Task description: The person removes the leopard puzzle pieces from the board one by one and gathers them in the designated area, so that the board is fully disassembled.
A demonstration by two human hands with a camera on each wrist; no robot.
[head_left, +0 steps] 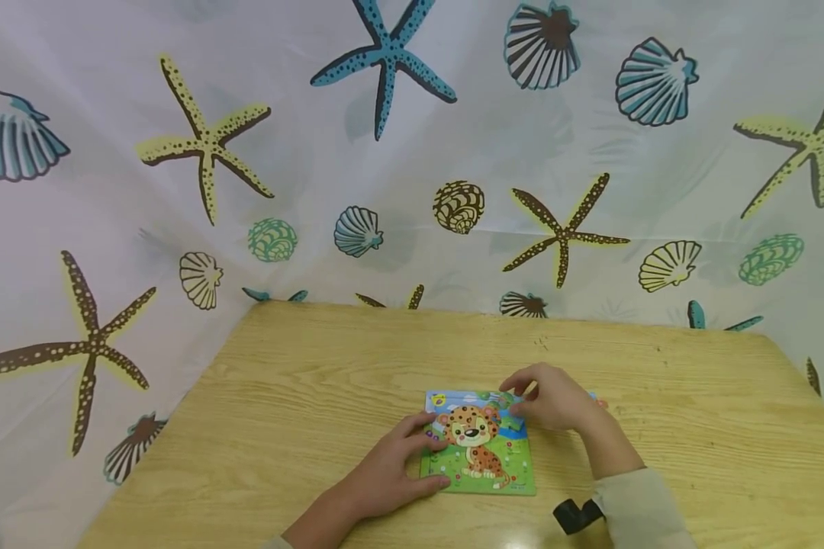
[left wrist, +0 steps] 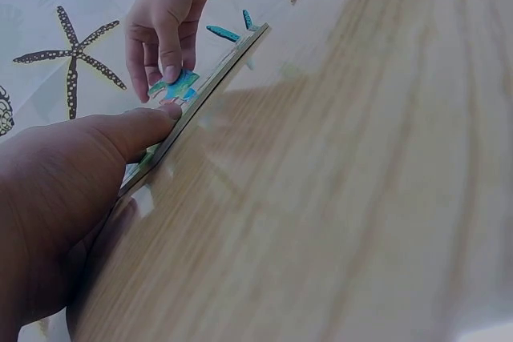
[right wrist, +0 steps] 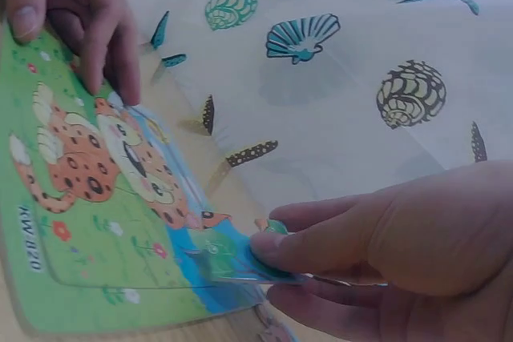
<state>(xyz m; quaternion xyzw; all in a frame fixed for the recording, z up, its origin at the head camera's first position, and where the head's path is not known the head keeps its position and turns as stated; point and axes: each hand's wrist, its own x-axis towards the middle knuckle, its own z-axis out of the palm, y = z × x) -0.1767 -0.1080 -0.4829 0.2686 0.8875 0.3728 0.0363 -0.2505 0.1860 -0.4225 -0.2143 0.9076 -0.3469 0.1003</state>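
Observation:
A jigsaw puzzle (head_left: pixel 484 463) with a spotted leopard cub on green grass lies flat on the wooden table. My left hand (head_left: pixel 393 469) rests at its left side, fingers on the picture and thumb along the near edge. Over the upper right corner, my right hand (head_left: pixel 555 398) pinches a jigsaw piece (right wrist: pixel 224 258) between thumb and fingers. That piece is blue and green, and it overlaps the board's blue sky area; whether it is seated cannot be told. The leopard's face (right wrist: pixel 132 158) shows between the hands in the right wrist view.
Beyond the right wrist, a small colourful item (head_left: pixel 600 401) peeks out on the table (head_left: pixel 302 396). A black object (head_left: pixel 575 516) sits against the right sleeve. A white curtain (head_left: pixel 412 168) printed with starfish and shells stands behind and beside the table.

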